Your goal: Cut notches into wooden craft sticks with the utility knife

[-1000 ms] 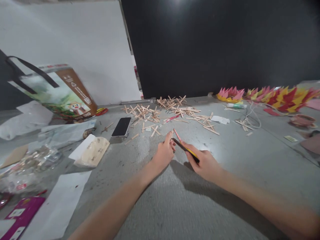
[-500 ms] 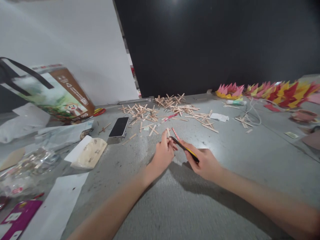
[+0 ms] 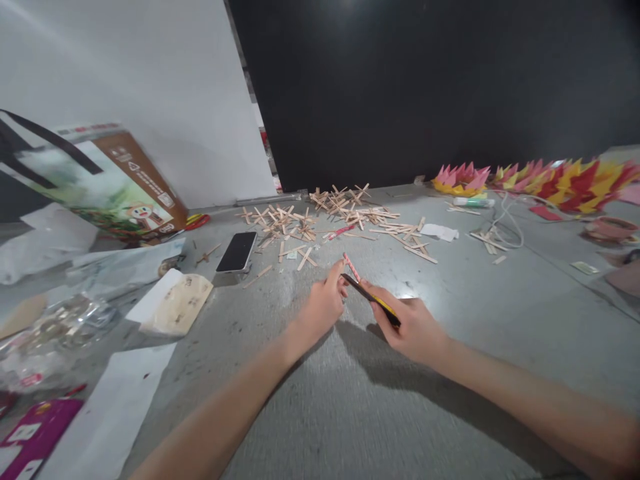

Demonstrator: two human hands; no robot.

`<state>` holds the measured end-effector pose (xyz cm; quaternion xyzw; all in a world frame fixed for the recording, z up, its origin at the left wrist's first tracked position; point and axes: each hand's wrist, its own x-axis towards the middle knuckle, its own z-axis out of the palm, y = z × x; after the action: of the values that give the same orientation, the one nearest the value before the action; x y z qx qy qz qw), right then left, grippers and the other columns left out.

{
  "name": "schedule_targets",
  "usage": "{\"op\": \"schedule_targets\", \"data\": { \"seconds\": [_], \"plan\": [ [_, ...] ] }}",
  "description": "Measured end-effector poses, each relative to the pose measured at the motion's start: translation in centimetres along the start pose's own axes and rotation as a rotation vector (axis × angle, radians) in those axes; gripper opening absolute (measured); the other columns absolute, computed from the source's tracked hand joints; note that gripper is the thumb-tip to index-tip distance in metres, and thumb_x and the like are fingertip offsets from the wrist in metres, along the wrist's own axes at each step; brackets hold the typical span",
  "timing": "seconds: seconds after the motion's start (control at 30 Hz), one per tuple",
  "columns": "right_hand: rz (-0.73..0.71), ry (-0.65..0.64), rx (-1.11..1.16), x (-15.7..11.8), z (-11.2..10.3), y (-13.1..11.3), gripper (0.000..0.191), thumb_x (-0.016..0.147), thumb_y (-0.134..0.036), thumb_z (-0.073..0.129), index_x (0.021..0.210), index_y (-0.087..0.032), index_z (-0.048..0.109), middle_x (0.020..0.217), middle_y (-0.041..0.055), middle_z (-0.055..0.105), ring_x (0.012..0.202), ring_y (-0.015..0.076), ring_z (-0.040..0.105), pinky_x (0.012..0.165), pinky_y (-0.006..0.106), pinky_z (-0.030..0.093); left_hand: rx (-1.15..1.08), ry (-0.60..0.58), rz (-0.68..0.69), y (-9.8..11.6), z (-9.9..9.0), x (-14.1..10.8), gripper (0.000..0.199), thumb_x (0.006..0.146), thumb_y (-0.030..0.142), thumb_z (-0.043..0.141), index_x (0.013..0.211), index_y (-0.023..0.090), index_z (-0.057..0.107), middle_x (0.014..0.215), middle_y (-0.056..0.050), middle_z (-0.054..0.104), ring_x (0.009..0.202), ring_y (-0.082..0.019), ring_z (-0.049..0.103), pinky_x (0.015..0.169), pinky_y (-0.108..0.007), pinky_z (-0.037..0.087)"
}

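My right hand is wrapped round a black and yellow utility knife, its tip pointing up and left toward my other hand. A thin pink-and-white striped stick angles up from beside the right fingers, apparently held along with the knife. My left hand is closed in a pinch close to the knife's tip. Whatever sits between its fingers is too small or hidden to name. Beyond both hands lies a loose pile of crossed wooden sticks on the grey table.
A phone lies left of the sticks. A printed bag, a pale packet and white paper fill the left side. Pink, red and yellow paper crowns, a glue stick and a white cable are at right.
The pale wooden stick that stood up from my left fingers no longer shows. My left hand has shifted slightly left and down. My right hand keeps the knife in nearly the same place.
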<state>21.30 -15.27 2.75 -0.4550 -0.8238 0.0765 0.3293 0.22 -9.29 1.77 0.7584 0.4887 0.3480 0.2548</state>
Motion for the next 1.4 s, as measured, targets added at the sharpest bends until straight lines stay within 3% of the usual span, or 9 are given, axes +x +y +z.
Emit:
{"op": "schedule_targets", "data": {
  "seconds": [0.2, 0.4, 0.57, 0.9, 1.07, 1.2, 1.4],
  "plan": [
    [-0.001, 0.003, 0.017, -0.1, 0.2, -0.1, 0.046, 0.106, -0.026, 0.044, 0.15, -0.018, 0.055, 0.064, -0.0014, 0.067, 0.044, 0.0112, 0.051, 0.052, 0.024, 0.038, -0.062, 0.034, -0.014, 0.4, -0.1, -0.1, 0.045, 0.105, 0.017, 0.041, 0.15, 0.018, 0.043, 0.078, -0.001, 0.074, 0.068, -0.013, 0.07, 0.072, -0.023, 0.054],
    [0.006, 0.002, 0.019, -0.2, 0.4, -0.1, 0.046, 0.106, -0.027, 0.043, 0.15, -0.019, 0.055, 0.07, 0.0006, 0.072, 0.044, 0.0115, 0.052, 0.054, 0.025, 0.041, 0.061, -0.012, 0.04, 0.0, -0.2, -0.1, 0.048, 0.102, 0.012, 0.045, 0.149, 0.017, 0.048, 0.091, -0.007, 0.076, 0.084, -0.016, 0.074, 0.077, -0.025, 0.055],
    [-0.005, 0.008, 0.024, -0.3, 0.5, -0.2, 0.047, 0.106, -0.025, 0.043, 0.151, -0.018, 0.052, 0.071, 0.0009, 0.072, 0.046, 0.0123, 0.053, 0.054, 0.026, 0.04, -0.085, 0.045, -0.027, 0.3, 0.2, -0.3, 0.044, 0.105, 0.017, 0.042, 0.149, 0.02, 0.044, 0.083, -0.002, 0.076, 0.072, -0.013, 0.073, 0.07, -0.023, 0.054],
    [0.061, -0.057, 0.054, 0.2, 0.5, -0.3, 0.046, 0.106, -0.027, 0.042, 0.151, -0.022, 0.051, 0.089, 0.0043, 0.08, 0.049, 0.0129, 0.06, 0.055, 0.026, 0.044, -0.091, 0.04, -0.086, 0.0, 0.8, -0.2, 0.047, 0.102, 0.014, 0.046, 0.148, 0.017, 0.045, 0.077, -0.001, 0.074, 0.069, -0.014, 0.072, 0.071, -0.025, 0.055],
    [0.074, -0.114, 0.042, 0.2, 0.5, -0.1, 0.05, 0.108, -0.029, 0.04, 0.157, -0.024, 0.043, 0.098, 0.0061, 0.081, 0.06, 0.0174, 0.069, 0.062, 0.028, 0.048, -0.162, 0.04, -0.102, 0.1, 0.8, -0.2, 0.045, 0.104, 0.016, 0.042, 0.15, 0.017, 0.043, 0.075, 0.0, 0.072, 0.067, -0.013, 0.069, 0.068, -0.023, 0.052],
    [0.103, -0.116, 0.025, 0.3, 0.3, -0.3, 0.059, 0.109, -0.031, 0.04, 0.166, -0.024, 0.027, 0.097, 0.0064, 0.08, 0.066, 0.0204, 0.073, 0.066, 0.03, 0.053, -0.163, 0.064, -0.104, -0.4, 0.8, 0.0, 0.043, 0.106, 0.019, 0.041, 0.15, 0.018, 0.044, 0.076, 0.0, 0.071, 0.065, -0.013, 0.068, 0.069, -0.024, 0.052],
    [0.038, -0.116, 0.113, 0.6, 0.2, -0.3, 0.057, 0.11, -0.028, 0.038, 0.166, -0.033, 0.028, 0.141, 0.011, 0.068, 0.11, 0.0243, 0.075, 0.093, 0.037, 0.059, -0.153, 0.062, -0.105, -0.4, 0.6, 0.0, 0.044, 0.108, 0.025, 0.041, 0.152, 0.018, 0.042, 0.076, -0.001, 0.072, 0.063, -0.014, 0.068, 0.064, -0.024, 0.05]
  ]
}}
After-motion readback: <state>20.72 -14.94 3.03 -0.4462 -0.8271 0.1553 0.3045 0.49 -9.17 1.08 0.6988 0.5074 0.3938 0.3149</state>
